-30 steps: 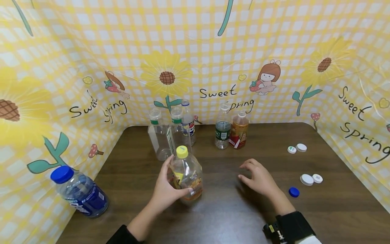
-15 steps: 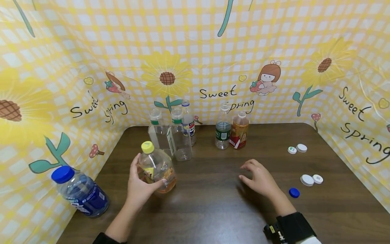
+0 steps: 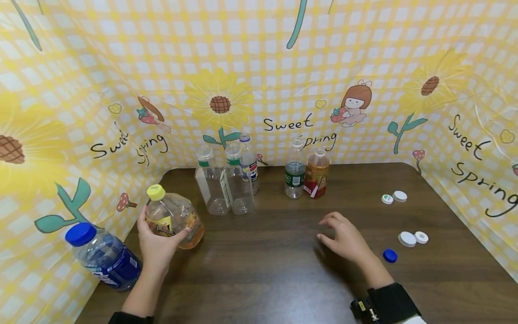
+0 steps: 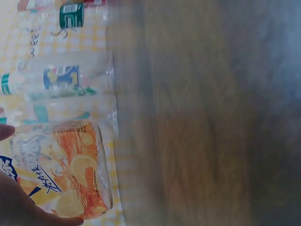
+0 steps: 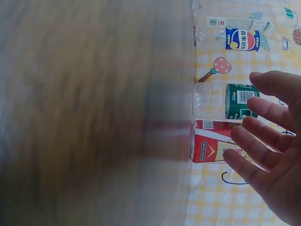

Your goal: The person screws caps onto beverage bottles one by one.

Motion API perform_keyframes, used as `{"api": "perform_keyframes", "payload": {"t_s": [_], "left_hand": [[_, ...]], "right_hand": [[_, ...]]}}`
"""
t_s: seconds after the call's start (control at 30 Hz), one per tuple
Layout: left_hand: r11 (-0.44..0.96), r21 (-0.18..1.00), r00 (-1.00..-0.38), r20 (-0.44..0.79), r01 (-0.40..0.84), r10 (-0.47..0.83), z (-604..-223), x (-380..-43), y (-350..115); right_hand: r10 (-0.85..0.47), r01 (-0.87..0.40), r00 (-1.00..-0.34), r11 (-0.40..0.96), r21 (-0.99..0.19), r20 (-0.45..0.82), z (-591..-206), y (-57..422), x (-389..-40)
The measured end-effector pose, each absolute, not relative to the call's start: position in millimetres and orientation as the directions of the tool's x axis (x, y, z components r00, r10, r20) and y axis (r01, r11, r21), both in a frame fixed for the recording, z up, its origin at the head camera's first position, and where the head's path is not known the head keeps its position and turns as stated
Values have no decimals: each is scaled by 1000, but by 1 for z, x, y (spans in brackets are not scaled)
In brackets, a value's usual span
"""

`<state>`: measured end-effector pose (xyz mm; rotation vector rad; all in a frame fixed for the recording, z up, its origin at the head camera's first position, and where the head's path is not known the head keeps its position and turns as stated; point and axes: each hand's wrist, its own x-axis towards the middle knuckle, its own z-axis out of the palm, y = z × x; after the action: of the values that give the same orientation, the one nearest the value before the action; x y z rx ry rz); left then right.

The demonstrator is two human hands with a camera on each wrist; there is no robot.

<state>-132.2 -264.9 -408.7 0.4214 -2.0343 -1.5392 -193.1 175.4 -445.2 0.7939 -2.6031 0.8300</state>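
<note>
A clear plastic bottle [image 3: 174, 216] with a yellow cap and an orange fruit label leans to the left in the head view. My left hand [image 3: 155, 245] grips it round the body, thumb across the front. In the left wrist view the bottle's label [image 4: 70, 169] shows close up beside the thumb. To the left of that hand stands a large bottle with a blue cap [image 3: 107, 258]. My right hand [image 3: 344, 238] holds nothing; its fingers [image 5: 263, 132] are relaxed, low over the table's right half.
Two clear uncapped bottles [image 3: 241, 193] and a blue-labelled bottle [image 3: 248, 166] stand at the back. Beside them are a green-labelled bottle [image 3: 295, 173] and a red-labelled bottle [image 3: 317, 175]. Several white caps [image 3: 407, 239] and a blue cap [image 3: 390, 256] lie on the right. Patterned cloth [image 3: 275, 81] walls the table [image 3: 263, 279].
My left hand has carried the yellow-capped bottle leftward, from the middle to near the blue-capped bottle, and it has tilted more. The right hand has stayed put.
</note>
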Motion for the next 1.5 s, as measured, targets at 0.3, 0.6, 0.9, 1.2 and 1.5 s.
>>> {"api": "perform_keyframes", "payload": {"t_s": [0.3,0.6,0.9,1.2,1.5], "left_hand": [[210,978,-759,130,-10,-638,-409,-145,-288],[208,978,-727,119,-33,-677,-419,-157,-304],[266,963,-743,151,-37,-652,-427,-163,-309],[295,955,-763,177,-18,-622,-428,-169,-310],[313,950,-779,185,-16,-600,-427,-166,-310]], "right_hand": [[-414,-571,-817,680,-460,401,-447,177,-194],[-407,-564,-822,682,-466,399,-447,178,-194],[-399,-550,-832,684,-478,386,-448,178,-193],[-392,-539,-839,688,-486,376,-447,179,-194],[-393,-535,-842,690,-487,368,-447,179,-194]]}}
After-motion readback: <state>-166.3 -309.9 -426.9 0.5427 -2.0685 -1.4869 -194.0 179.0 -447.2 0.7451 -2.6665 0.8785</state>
